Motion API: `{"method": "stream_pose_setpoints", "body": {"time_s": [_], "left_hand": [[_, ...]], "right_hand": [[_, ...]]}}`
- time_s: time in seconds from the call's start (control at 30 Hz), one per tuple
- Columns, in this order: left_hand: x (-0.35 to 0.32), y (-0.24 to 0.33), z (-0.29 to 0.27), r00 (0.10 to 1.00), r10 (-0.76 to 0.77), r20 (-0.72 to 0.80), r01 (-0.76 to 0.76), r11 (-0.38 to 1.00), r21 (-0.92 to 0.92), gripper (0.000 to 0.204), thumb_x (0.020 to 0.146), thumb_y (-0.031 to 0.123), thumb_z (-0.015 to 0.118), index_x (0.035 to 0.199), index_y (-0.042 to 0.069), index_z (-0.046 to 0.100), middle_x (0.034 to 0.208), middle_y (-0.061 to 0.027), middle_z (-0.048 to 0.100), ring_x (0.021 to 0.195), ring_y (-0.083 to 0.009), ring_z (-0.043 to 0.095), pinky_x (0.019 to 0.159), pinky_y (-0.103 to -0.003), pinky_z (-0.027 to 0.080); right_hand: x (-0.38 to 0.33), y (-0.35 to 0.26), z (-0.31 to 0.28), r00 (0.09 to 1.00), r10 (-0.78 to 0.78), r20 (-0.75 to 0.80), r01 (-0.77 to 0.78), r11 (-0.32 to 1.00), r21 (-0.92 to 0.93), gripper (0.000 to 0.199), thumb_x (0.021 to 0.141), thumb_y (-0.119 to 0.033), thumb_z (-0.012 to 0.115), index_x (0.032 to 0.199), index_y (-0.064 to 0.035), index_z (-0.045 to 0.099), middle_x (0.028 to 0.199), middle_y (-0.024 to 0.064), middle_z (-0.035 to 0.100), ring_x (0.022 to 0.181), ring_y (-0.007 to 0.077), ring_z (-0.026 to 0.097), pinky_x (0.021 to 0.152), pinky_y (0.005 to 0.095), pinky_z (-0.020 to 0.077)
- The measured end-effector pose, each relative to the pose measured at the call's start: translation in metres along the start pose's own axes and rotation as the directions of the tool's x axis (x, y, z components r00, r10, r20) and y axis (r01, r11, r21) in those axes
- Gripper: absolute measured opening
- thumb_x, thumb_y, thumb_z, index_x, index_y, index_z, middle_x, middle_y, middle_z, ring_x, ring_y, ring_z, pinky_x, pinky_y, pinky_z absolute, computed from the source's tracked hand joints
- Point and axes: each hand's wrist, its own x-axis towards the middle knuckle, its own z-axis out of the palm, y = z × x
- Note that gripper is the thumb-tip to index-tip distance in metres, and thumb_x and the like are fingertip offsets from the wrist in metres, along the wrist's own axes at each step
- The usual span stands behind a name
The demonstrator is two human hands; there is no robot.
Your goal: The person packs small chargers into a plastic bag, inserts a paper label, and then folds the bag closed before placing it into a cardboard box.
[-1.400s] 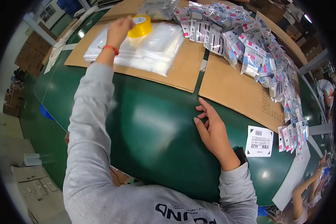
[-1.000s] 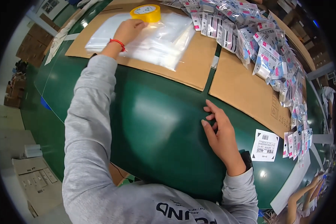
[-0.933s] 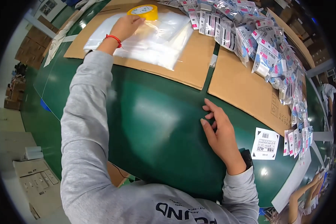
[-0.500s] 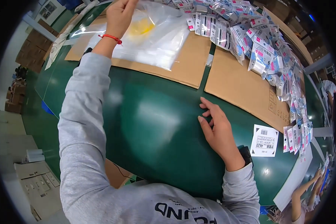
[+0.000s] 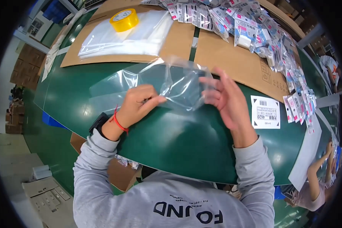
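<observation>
A clear plastic bag (image 5: 174, 85) hangs loosely above the green table, its sheet crumpled and shiny. My left hand (image 5: 140, 99) pinches the near edge of the bag between thumb and fingers. My right hand (image 5: 230, 99) is at the bag's right end with its fingers spread, a little blurred by motion; its fingertips overlap the plastic, and whether they touch it I cannot tell. Farther off, a stack of clear bags (image 5: 148, 38) lies on flattened cardboard (image 5: 178, 49), with a roll of yellow tape (image 5: 124, 21) on top.
Many small blister packs (image 5: 245, 32) are heaped at the far right, spilling down the table's right side. A white printed label sheet (image 5: 265, 112) lies right of my right hand. Below the table's near edge stands an open cardboard box (image 5: 121, 174). At far right, a co-worker's arm (image 5: 319, 163) shows.
My left hand has come back from the far stack, bringing a clear bag toward me. My right hand has lifted toward the bag and spread its fingers. The tape roll is now plainly visible.
</observation>
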Motion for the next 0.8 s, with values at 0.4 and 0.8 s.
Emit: {"method": "stream_pose_setpoints", "body": {"time_s": [0.4, 0.8], "left_hand": [[-0.038, 0.019, -0.008, 0.908, -0.257, 0.332, 0.000, 0.790, 0.613, 0.075, 0.074, 0.047, 0.073, 0.134, 0.012, 0.046, 0.137, -0.0199, 0.043, 0.126, -0.0421, 0.041, 0.099, -0.053, 0.036], [-0.006, 0.033, 0.024, 0.846, -0.192, 0.497, -0.026, 0.917, 0.399, 0.078, 0.079, 0.043, 0.068, 0.144, 0.017, 0.034, 0.152, -0.0141, 0.025, 0.139, -0.0400, 0.021, 0.108, -0.062, 0.016]], "right_hand": [[-0.119, 0.018, -0.040, 0.966, 0.052, 0.253, 0.224, 0.322, -0.920, 0.023, 0.087, -0.005, 0.061, 0.109, 0.0003, 0.064, 0.109, 0.0124, 0.062, 0.085, 0.0236, 0.063, 0.076, 0.0289, 0.0504], [-0.114, -0.069, -0.116, 0.674, -0.709, 0.207, 0.251, -0.044, -0.967, 0.054, 0.082, -0.017, 0.070, 0.131, -0.0071, 0.048, 0.135, 0.0200, 0.047, 0.127, 0.0363, 0.042, 0.104, 0.0403, 0.0355]]}}
